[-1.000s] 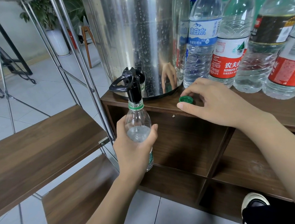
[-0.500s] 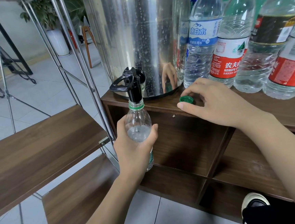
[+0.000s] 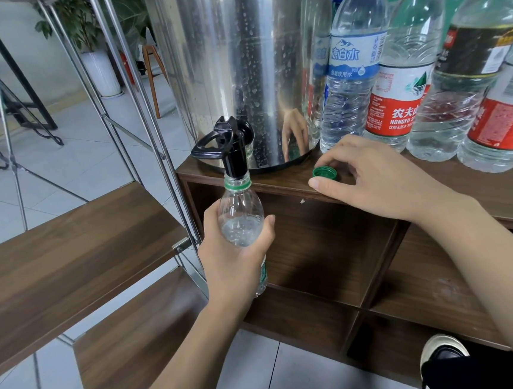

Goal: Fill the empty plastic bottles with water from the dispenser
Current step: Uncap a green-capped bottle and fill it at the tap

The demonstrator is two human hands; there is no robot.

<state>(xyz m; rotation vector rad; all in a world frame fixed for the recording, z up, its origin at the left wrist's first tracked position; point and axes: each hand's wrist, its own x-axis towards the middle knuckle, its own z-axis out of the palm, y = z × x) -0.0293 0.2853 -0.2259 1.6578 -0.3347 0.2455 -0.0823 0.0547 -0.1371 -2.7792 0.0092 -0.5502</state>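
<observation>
My left hand (image 3: 229, 268) grips a small clear plastic bottle (image 3: 241, 214) with a green neck ring, held upright with its mouth right under the black tap (image 3: 229, 148) of the steel water dispenser (image 3: 237, 56). Water reaches up into the bottle's shoulder. My right hand (image 3: 381, 180) rests on the wooden cabinet top (image 3: 279, 181), thumb and fingers curled around the green bottle cap (image 3: 324, 172), which lies open side up.
Several capped water bottles (image 3: 353, 71) stand in a row to the right of the dispenser. A wooden shelf rack (image 3: 67, 242) with metal poles is at the left. Open cubbies lie below the cabinet top. A shoe (image 3: 443, 355) shows at the bottom right.
The water level in the held bottle has risen slightly. Both hands stay where they were.
</observation>
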